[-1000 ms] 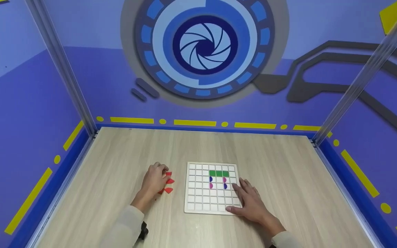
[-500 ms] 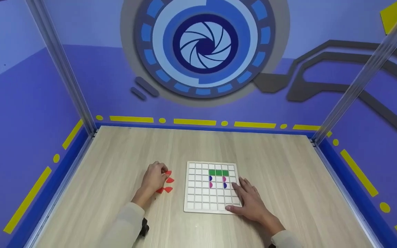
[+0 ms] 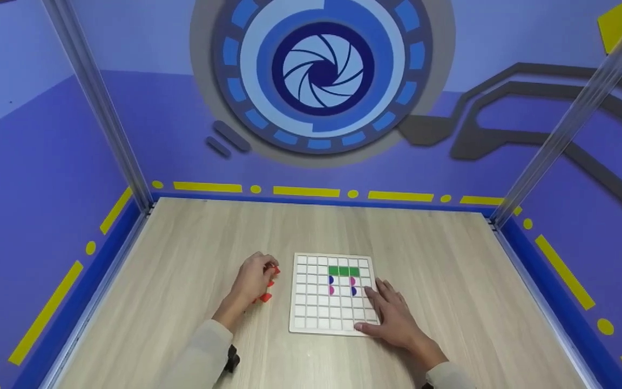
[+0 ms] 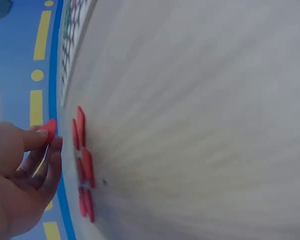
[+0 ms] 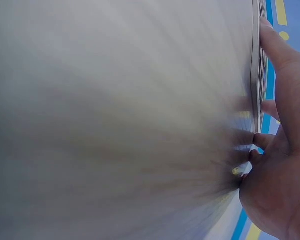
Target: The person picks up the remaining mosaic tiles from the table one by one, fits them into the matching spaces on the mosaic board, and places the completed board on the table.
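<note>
In the head view a white square board (image 3: 311,312) with a grid of cells lies on the wooden table. Green squares (image 3: 344,271) form a short row in it, and below them sit dark blue and pink half-round pieces (image 3: 353,286) in two columns. My left hand (image 3: 251,278) pinches a small red piece (image 4: 50,131) between thumb and fingertips, raised over the table in the left wrist view. Beneath it lie several more red pieces (image 4: 88,168), partly hidden by the hand in the head view. My right hand (image 3: 394,317) rests at the board's right edge, thumb and a fingertip on it, fingers spread.
The wooden table (image 3: 440,259) is enclosed by blue printed walls (image 3: 154,129) at the back and both sides. Metal posts (image 3: 97,108) stand at the back corners. Bare tabletop separates the red pieces from the board.
The left hand has lifted a red piece and shifted slightly to the right, toward the board. My right hand and the board have stayed in place.
</note>
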A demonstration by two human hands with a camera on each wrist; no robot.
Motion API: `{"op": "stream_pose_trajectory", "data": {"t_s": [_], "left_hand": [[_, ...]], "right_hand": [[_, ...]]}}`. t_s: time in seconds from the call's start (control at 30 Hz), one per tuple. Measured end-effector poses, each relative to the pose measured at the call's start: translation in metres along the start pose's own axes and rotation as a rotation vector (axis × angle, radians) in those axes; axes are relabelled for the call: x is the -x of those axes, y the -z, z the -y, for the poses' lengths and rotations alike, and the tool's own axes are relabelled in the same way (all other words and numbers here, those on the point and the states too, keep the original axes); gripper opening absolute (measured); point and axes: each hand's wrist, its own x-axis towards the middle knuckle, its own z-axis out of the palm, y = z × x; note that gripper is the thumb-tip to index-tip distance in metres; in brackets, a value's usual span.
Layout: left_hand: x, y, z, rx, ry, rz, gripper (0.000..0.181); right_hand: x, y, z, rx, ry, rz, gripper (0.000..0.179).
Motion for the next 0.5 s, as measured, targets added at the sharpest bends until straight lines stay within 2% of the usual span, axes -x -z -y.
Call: {"op": "stream_pose_trajectory", "data": {"t_s": [0.3, 0.5], "left_hand": [[0.006, -0.020, -0.046, 0.063, -0.088, 0.125, 0.023], [0.007, -0.037, -0.063, 0.127, -0.122, 0.218, 0.024]], "right_hand": [[0.002, -0.002, -0.002, 0.003, 0.013, -0.004, 0.102], [0.000, -0.002, -0.002, 0.016, 0.005, 0.000, 0.103]]}}
